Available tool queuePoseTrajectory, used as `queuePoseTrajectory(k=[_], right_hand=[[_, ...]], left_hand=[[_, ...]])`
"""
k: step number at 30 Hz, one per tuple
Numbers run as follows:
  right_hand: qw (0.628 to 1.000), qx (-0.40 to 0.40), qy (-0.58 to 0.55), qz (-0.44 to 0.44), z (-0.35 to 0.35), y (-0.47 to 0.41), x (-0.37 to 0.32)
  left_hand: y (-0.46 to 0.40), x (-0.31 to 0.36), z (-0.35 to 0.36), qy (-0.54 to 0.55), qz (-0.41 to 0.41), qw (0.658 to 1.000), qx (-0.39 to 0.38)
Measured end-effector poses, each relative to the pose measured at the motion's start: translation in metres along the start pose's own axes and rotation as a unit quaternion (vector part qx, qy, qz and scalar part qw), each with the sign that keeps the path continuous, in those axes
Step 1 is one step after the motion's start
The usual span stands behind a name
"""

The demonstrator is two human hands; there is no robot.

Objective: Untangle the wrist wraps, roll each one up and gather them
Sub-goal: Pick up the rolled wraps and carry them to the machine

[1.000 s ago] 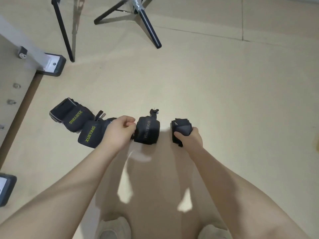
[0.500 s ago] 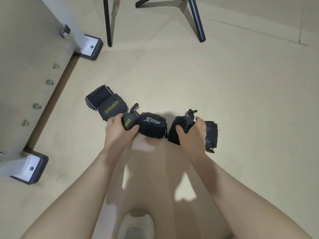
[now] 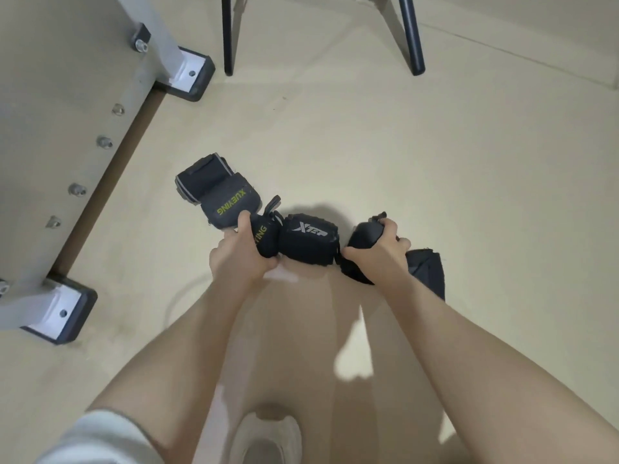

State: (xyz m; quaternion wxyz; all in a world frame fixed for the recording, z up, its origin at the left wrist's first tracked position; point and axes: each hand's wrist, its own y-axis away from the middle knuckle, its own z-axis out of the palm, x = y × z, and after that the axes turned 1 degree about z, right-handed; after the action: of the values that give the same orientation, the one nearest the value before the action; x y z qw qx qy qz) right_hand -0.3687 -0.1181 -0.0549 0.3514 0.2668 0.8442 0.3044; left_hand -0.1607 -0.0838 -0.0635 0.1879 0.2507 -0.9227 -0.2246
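Five black wrist wraps lie in a row on the floor at mid-frame, and each appears rolled.

From left to right:
- A grey-edged roll at the left end.
- A roll lettered XUEYING, touching the first.
- A second yellow-lettered roll, held in your left hand. The fingers curl over its top and the thumb sits beneath.
- An XTEP roll, lying free between your hands and touching the rolls on either side.
- A plain black roll, gripped by your right hand with the fingers wrapped over it.

A sixth piece lies just right of your right wrist. Its end looks looser and flatter, and whether it is fully rolled cannot be confirmed from this view.

Status: untangling appears complete, since no strap crosses another. Rolling appears complete or nearly so. Gathering is in progress, as the rolls are close together but spread in a line. Remaining work is judged to be checking the right-hand piece and drawing all rolls into one group.
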Motion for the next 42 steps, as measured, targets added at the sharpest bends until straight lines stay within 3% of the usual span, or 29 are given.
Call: queuePoseTrajectory(k=[5,10,14,22,26,30,34,42], right_hand=[[0.994,-0.085,-0.061,0.004,-0.089,0.058,-0.011],[0.989,-0.111,-0.093,-0.039,-0.186,0.168,-0.032],[0.995,-0.080,-0.041,-0.035,-0.252,0.271,-0.047],[0.998,0.004,-0.061,-0.017,-0.352,0.459,-0.092],[0.992,0.059,-0.112,-0.015,-0.373,0.546,-0.094],[0.978,0.107,-0.177,0.007,-0.381,0.625,-0.059],[0.955,0.175,-0.228,0.073,-0.377,0.694,0.003],[0.864,0.272,-0.379,0.187,-0.323,0.859,0.189]], left_hand=[[0.056,0.024,-0.086,0.059,-0.073,0.993,-0.066],[0.135,0.090,-0.194,0.108,0.033,0.992,-0.056],[0.218,0.131,-0.281,0.116,0.128,0.981,-0.088],[0.349,0.158,-0.408,0.175,0.186,0.945,-0.203],[0.402,0.167,-0.452,0.094,0.248,0.927,-0.265],[0.470,0.202,-0.466,0.013,0.372,0.872,-0.318],[0.550,0.231,-0.450,-0.074,0.476,0.790,-0.380],[0.754,0.212,-0.346,-0.224,0.574,0.636,-0.465]])
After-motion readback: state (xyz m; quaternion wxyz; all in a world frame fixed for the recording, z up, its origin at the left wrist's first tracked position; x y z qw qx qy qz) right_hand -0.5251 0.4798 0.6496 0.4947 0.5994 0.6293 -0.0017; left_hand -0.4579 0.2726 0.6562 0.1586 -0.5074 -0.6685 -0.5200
